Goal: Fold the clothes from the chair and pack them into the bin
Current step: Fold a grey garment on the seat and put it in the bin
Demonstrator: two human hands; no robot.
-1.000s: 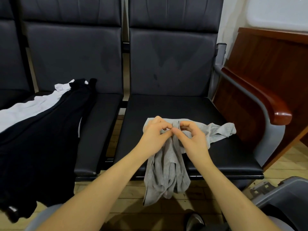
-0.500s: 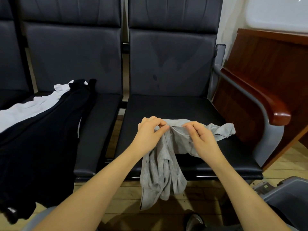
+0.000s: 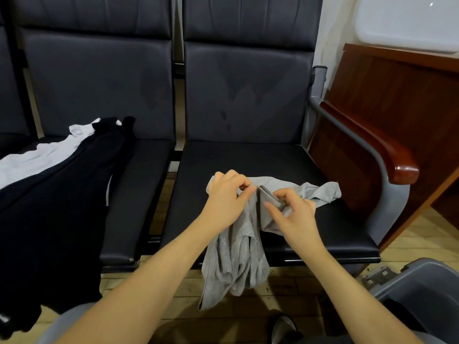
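Left hand (image 3: pixel 227 198) and right hand (image 3: pixel 294 214) pinching grey garment (image 3: pixel 238 247) at chair (image 3: pixel 248 160) front edge; hanging bulk liable to slide floorward.

hands (image 3: pixel 227 198) pinching grey garment (image 3: pixel 238 256), black chair (image 3: pixel 248 157)

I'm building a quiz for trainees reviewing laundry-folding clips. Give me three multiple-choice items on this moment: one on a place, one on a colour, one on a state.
1. Where does the grey garment lie?
A. In the bin
B. On the right seat, draped over its front edge
C. On the floor only

2. What colour is the garment on top on the left seat?
A. Black
B. Red
C. Green

3. What is the left hand doing?
A. Hanging idle
B. Resting on the armrest
C. Pinching the grey garment

Answers: 1 B, cloth spreads on the cushion and hangs past its edge. 2 A, the black garment overlaps a white garment. 3 C, thumb and fingers close on the fabric, beside the right hand.
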